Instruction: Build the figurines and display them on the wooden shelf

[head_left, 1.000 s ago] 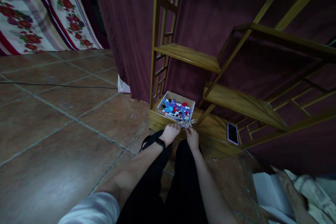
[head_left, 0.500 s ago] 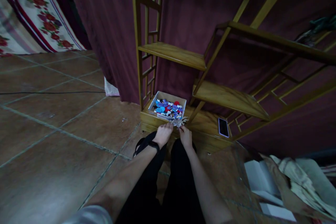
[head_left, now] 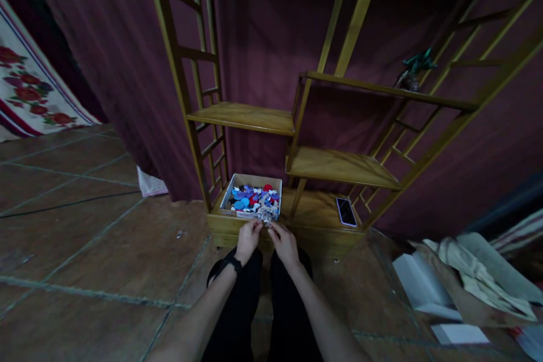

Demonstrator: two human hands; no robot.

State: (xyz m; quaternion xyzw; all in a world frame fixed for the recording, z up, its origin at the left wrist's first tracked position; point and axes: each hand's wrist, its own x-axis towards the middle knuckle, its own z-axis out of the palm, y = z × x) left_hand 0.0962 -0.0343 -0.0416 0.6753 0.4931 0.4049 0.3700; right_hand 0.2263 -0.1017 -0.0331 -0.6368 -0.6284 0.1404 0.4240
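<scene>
We see a tiered yellow wooden shelf unit point(head_left: 246, 119) before a dark red curtain point(head_left: 127, 68). On its base board stand a white open box of coloured flat pieces point(head_left: 253, 177) and, well apart, a dark phone with a pale edge point(head_left: 346, 212). White paper sheets point(head_left: 418, 288) and a beige cloth point(head_left: 475, 268) lie at right. The left hand point(head_left: 248, 236) and right hand point(head_left: 285, 243) meet just before the box, both pinching a small silvery glittering trinket point(head_left: 265, 216) whose shape we cannot resolve. Half a second ago the view sat further left; the hands remain together there.
</scene>
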